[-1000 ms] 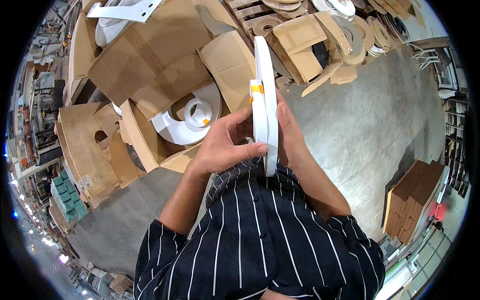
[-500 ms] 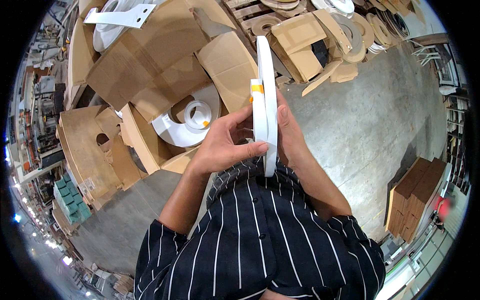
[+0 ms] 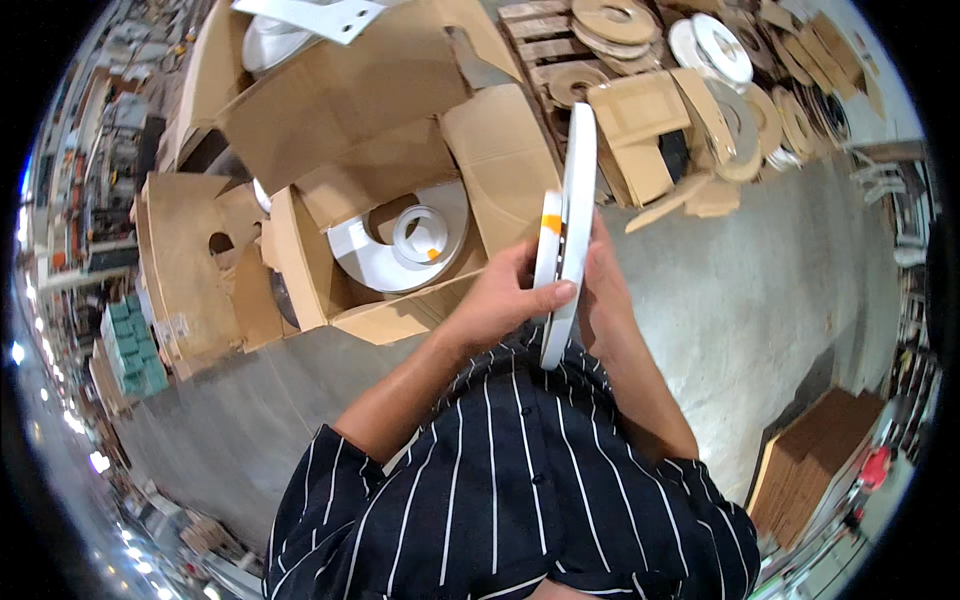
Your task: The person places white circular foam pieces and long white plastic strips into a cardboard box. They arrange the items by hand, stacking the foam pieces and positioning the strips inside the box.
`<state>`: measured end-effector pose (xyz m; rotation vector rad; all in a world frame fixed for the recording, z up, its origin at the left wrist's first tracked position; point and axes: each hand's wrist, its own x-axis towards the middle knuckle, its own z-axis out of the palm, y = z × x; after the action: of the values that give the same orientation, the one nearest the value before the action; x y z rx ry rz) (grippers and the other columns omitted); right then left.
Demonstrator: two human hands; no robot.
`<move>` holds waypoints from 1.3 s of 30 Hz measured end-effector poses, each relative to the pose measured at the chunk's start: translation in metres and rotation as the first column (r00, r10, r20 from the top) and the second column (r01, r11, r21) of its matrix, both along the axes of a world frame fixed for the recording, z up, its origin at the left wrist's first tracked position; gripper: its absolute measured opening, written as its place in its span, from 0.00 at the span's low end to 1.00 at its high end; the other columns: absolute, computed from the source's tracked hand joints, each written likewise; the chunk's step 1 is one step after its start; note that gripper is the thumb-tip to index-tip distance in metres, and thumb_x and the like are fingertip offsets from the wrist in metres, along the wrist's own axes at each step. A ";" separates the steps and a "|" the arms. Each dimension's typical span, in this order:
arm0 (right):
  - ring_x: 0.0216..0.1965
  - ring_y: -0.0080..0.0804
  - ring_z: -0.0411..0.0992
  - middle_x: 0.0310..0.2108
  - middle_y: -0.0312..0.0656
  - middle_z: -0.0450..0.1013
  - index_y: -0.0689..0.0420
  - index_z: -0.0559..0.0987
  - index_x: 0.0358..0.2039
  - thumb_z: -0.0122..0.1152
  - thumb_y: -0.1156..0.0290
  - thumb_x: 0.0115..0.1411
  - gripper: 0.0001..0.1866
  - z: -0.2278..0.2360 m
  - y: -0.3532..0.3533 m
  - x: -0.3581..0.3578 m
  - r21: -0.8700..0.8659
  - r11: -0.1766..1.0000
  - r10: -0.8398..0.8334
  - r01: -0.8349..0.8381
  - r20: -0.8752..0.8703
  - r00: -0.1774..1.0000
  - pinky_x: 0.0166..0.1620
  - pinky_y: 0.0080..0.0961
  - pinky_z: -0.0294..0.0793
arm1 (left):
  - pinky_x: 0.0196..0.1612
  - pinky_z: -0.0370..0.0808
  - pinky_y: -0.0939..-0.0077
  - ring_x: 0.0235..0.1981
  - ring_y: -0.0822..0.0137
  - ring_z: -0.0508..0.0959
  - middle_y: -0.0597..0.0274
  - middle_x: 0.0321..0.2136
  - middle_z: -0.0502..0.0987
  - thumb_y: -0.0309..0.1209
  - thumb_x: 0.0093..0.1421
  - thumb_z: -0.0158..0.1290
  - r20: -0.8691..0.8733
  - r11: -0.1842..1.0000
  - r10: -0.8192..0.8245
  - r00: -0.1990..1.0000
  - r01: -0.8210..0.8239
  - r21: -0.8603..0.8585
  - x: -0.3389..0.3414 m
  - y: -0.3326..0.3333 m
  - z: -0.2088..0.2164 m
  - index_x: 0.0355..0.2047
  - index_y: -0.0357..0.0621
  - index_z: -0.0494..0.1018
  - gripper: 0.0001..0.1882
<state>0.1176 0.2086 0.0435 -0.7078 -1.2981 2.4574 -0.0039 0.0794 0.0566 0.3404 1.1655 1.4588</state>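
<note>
I hold two white rolls of edge banding on edge in front of my shirt. The larger roll (image 3: 577,170) is on the right, and the smaller roll (image 3: 545,260), with a piece of orange tape on its rim, lies against its left face. My left hand (image 3: 505,293) grips from the left, thumb across the lower rims and fingers partly hidden behind the small roll. Against the large roll's right face rests my right hand (image 3: 605,280), its fingers mostly hidden.
An open cardboard box (image 3: 460,305) at left holds a wide white roll (image 3: 385,268) with a small taped roll (image 3: 408,228) on it. Another torn carton (image 3: 185,270) stands beside it. Coils (image 3: 610,22) and a pallet (image 3: 530,30) lie far right; stacked brown boards (image 3: 815,465) stand near right.
The rolls have tilted, their tops leaning to the right, and a narrow gap shows between them. Both hands still hold them. The surroundings have shifted in view.
</note>
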 end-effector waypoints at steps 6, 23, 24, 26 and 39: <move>0.76 0.47 0.57 0.79 0.57 0.51 0.56 0.39 0.84 0.65 0.36 0.69 0.62 0.005 -0.001 0.014 0.061 0.980 0.184 -0.187 0.048 0.982 0.76 0.41 0.58 | 0.56 0.79 0.64 0.53 0.66 0.81 0.58 0.53 0.82 0.55 0.68 0.65 0.238 0.981 0.193 0.952 -0.182 -0.067 0.036 -0.027 -0.022 0.66 0.36 0.71 0.39; 0.66 0.44 0.70 0.66 0.54 0.68 0.58 0.43 0.83 0.79 0.55 0.58 0.65 0.069 -0.111 0.024 0.247 0.855 0.497 -0.457 -0.135 0.857 0.70 0.42 0.68 | 0.64 0.75 0.59 0.60 0.57 0.81 0.46 0.56 0.83 0.35 0.67 0.62 -0.032 0.735 0.672 0.740 -0.660 0.156 0.098 -0.175 0.012 0.66 0.33 0.72 0.30; 0.60 0.42 0.75 0.57 0.49 0.76 0.59 0.50 0.82 0.77 0.56 0.57 0.61 0.069 -0.116 0.026 0.228 0.883 0.448 -0.410 -0.155 0.880 0.67 0.42 0.72 | 0.53 0.81 0.65 0.47 0.60 0.86 0.51 0.44 0.86 0.33 0.67 0.64 -0.037 0.661 0.748 0.663 -0.736 0.146 0.100 -0.186 0.004 0.62 0.34 0.74 0.27; 0.60 0.41 0.75 0.57 0.49 0.77 0.63 0.63 0.76 0.73 0.46 0.58 0.53 0.073 -0.104 0.038 0.269 0.862 0.458 -0.430 -0.050 0.888 0.66 0.40 0.74 | 0.38 0.82 0.70 0.34 0.67 0.85 0.58 0.35 0.85 0.31 0.65 0.67 -0.210 0.640 0.760 0.616 -0.765 0.074 0.100 -0.216 -0.003 0.60 0.36 0.76 0.25; 0.50 0.37 0.81 0.53 0.50 0.81 0.70 0.74 0.66 0.69 0.36 0.55 0.52 0.136 -0.021 0.103 0.353 0.925 0.087 -0.137 0.153 0.984 0.56 0.29 0.80 | 0.50 0.82 0.46 0.45 0.41 0.86 0.42 0.41 0.87 0.51 0.60 0.66 -0.842 0.608 -0.308 0.443 -0.589 -0.532 -0.038 -0.191 -0.177 0.48 0.40 0.81 0.27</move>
<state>0.2204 0.1875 0.1799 -0.7265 -1.8289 2.1863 -0.0420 -0.1113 -0.1207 0.3734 2.7030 0.6294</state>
